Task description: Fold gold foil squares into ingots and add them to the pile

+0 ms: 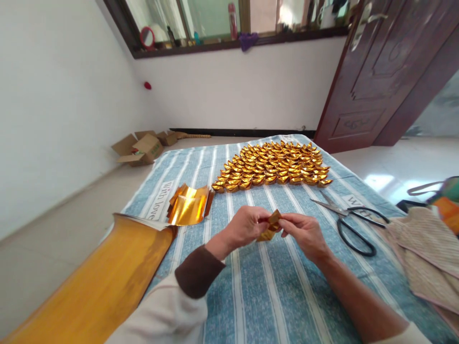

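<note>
Between my two hands is a small piece of folded gold foil paper [274,220], held above the striped cloth. My left hand [247,224] pinches its left side, and part of the foil hangs below those fingers. On the right side, the thumb and fingertips of my right hand [304,232] close on its edge. Several rows of folded gold paper ingots [268,165] stand beyond my hands. To the left lies a stack of shiny gold foil sheets [190,205], curled at the edges.
Open scissors [340,210] with black handles lie to the right, near a beige knitted cloth [426,248]. A large yellow-gold sheet stack [107,277] covers the left front. The blue striped tablecloth [247,296] spreads underneath. Cardboard boxes [143,148] sit on the floor, and a brown door [383,67] stands behind.
</note>
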Available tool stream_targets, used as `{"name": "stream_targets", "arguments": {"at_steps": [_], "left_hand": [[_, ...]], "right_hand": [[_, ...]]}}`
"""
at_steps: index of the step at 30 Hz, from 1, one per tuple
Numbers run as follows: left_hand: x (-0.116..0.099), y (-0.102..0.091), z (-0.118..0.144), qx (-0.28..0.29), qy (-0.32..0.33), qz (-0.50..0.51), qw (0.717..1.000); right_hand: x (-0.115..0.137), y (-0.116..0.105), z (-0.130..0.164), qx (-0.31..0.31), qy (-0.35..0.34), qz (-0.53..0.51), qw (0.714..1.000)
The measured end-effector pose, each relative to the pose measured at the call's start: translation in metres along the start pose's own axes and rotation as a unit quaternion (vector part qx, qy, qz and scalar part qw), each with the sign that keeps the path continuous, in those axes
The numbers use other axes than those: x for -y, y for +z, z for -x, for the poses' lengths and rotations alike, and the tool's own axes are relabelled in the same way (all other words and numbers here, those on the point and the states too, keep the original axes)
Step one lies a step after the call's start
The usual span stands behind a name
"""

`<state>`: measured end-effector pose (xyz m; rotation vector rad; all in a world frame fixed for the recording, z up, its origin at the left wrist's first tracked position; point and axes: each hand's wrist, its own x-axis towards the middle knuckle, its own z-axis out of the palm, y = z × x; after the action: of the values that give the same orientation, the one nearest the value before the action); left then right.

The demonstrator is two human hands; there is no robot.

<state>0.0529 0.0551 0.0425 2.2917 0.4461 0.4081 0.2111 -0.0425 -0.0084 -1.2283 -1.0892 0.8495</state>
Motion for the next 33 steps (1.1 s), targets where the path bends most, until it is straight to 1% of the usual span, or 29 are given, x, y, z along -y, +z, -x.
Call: {"name": "stream_targets", "arguments": {"at_steps": [1, 2, 4, 6, 7, 9, 11, 14, 18, 20, 24, 28, 30, 33], "left_hand": [[-0.003, -0.001, 0.001, -0.026, 0.055, -0.096, 0.994], [-0.006, -0.002, 0.002, -0.05, 0.106, -0.184, 0.976], [-0.009, -0.003, 0.005, -0.089, 0.184, -0.315, 0.927], [-0.005, -0.001, 0.009, -0.118, 0.23, -0.378, 0.889], [-0.002, 0.0, 0.011, -0.13, 0.244, -0.39, 0.878], [0.007, 0.004, 0.017, -0.147, 0.261, -0.387, 0.872], [0.017, 0.008, 0.024, -0.158, 0.263, -0.379, 0.873], [0.024, 0.015, 0.036, -0.152, 0.256, -0.368, 0.881], [0.022, 0.024, 0.054, -0.132, 0.24, -0.363, 0.891], [0.021, 0.027, 0.06, -0.111, 0.226, -0.359, 0.899], [0.023, 0.031, 0.069, -0.068, 0.193, -0.321, 0.925], [0.028, 0.033, 0.072, -0.053, 0.149, -0.245, 0.956], [0.03, 0.034, 0.072, -0.066, 0.12, -0.209, 0.968], [0.032, 0.037, 0.07, -0.108, 0.084, -0.177, 0.975]], "right_hand": [[0.002, 0.0, 0.001, -0.02, -0.04, 0.031, 0.999], [0.003, 0.0, 0.002, -0.037, -0.086, 0.063, 0.994], [0.005, 0.0, 0.004, -0.049, -0.189, 0.123, 0.973], [0.004, 0.002, 0.005, -0.048, -0.283, 0.175, 0.942], [0.003, 0.003, 0.005, -0.045, -0.32, 0.201, 0.925], [-0.001, 0.006, 0.006, -0.025, -0.373, 0.252, 0.892], [-0.005, 0.009, 0.006, 0.013, -0.403, 0.299, 0.865], [-0.008, 0.013, 0.01, 0.066, -0.426, 0.35, 0.832], [-0.01, 0.016, 0.019, 0.106, -0.441, 0.398, 0.798], [-0.013, 0.016, 0.023, 0.131, -0.438, 0.415, 0.786], [-0.019, 0.015, 0.028, 0.182, -0.399, 0.436, 0.786], [-0.017, 0.013, 0.028, 0.215, -0.36, 0.453, 0.787], [-0.014, 0.012, 0.029, 0.225, -0.343, 0.451, 0.793], [-0.01, 0.012, 0.03, 0.224, -0.33, 0.446, 0.801]]}}
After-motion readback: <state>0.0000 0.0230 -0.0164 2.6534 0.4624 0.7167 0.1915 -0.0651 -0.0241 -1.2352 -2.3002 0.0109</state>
